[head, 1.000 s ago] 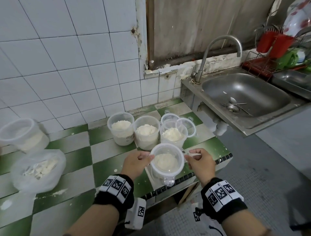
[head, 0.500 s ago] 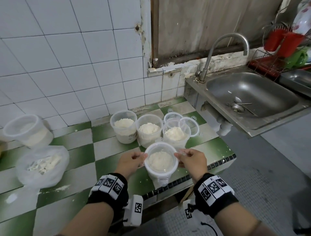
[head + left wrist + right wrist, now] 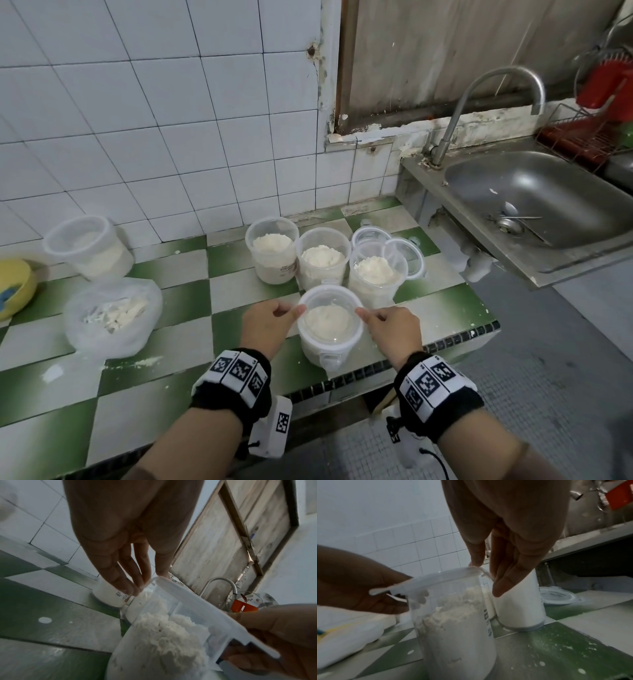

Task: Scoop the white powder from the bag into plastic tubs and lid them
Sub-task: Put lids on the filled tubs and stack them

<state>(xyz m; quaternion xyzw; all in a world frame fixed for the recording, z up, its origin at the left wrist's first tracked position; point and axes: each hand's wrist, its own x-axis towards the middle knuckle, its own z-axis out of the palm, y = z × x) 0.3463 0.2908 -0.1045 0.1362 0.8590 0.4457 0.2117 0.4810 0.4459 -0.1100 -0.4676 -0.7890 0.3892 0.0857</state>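
A person stands at a green-and-white tiled worktop (image 3: 147, 394) beside a steel sink (image 3: 534, 202). Near the front edge stands a clear plastic tub (image 3: 329, 342) filled with white powder (image 3: 328, 317), and a clear lid (image 3: 330, 298) sits on its rim. The left hand (image 3: 267, 322) pinches the lid's left edge between thumb and fingertips (image 3: 135, 588); the right hand (image 3: 390, 330) pinches the right edge the same way. The wrist views show the lid resting a little tilted, so it does not look pressed shut yet.

Just behind this tub, three more tubs (image 3: 322, 260) stand in a row, all filled with powder and all open. Spare lids (image 3: 404, 250) lie just to the right of them. To the far left, another tub (image 3: 89, 246) holding powder stands by the wall, apparently lidded. In front of it sits the plastic bag (image 3: 113, 315), with only some powder left inside.

Scooping seems mostly done. Lidding has barely begun: this lid needs closing, and three open tubs remain.
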